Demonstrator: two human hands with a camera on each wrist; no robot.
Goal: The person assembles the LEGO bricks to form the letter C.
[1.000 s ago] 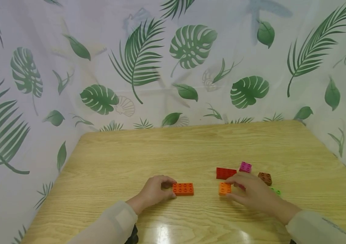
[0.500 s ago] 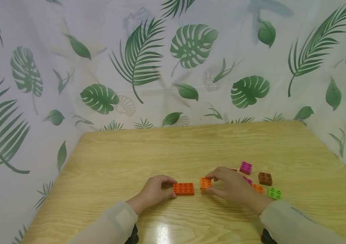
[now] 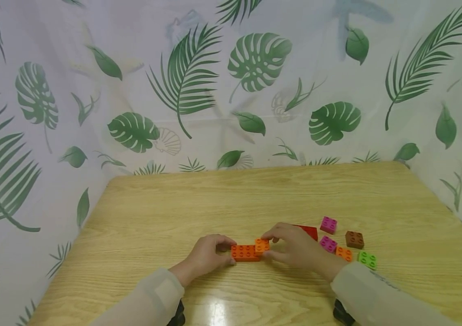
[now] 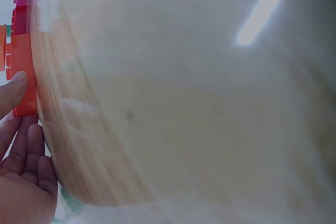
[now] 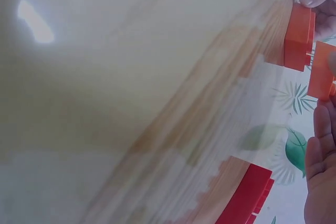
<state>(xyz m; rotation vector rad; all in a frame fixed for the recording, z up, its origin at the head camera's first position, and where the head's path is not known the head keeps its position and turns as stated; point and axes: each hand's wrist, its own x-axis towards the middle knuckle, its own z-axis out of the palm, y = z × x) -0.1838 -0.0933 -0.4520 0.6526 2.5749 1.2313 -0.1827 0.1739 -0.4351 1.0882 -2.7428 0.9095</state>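
Note:
A long red-orange toy brick (image 3: 244, 253) with two rows of studs lies on the table. My left hand (image 3: 210, 256) grips its left end between thumb and fingers; the left wrist view shows the thumb on the side of this brick (image 4: 25, 95). My right hand (image 3: 296, 246) pinches a small light-orange brick (image 3: 261, 245) just over the long brick's right end. In the right wrist view the small brick (image 5: 321, 72) stands slightly above the stud side of the long one (image 5: 298, 40), with a narrow gap showing between them.
Right of my right hand lie two magenta bricks (image 3: 328, 224), a brown brick (image 3: 354, 239), another orange brick (image 3: 344, 253) and a green brick (image 3: 367, 259). A red brick (image 3: 307, 232) is partly hidden behind that hand. A leaf-patterned cloth (image 3: 214, 90) hangs behind the table (image 3: 174, 203).
My right hand has carried the small orange brick leftward from beside the other bricks to over the long brick's right end. My left hand has stayed in place on the long brick.

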